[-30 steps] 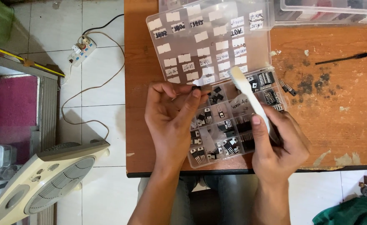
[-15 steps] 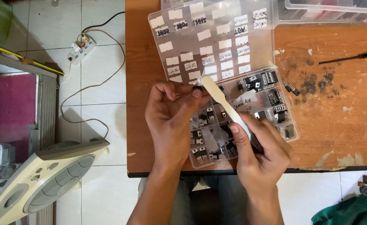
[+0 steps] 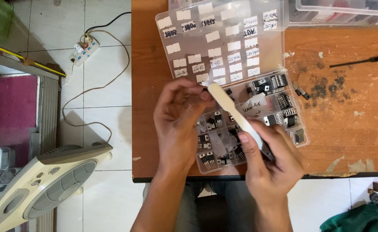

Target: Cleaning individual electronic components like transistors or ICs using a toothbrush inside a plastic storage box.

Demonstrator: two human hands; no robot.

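The right hand (image 3: pixel 270 161) has its grip clamped on pale tweezers (image 3: pixel 234 114), their tip meeting the left hand's (image 3: pixel 178 122) pinched fingertips — what they pinch is too small to tell — above the clear compartment box (image 3: pixel 283 105) of black components on the wooden tabletop (image 3: pixel 348 129).

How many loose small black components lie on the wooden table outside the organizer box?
2: a pair of small black components lying side by side on the brown wooden table, right of the clear plastic compartment box. Others may be hidden.
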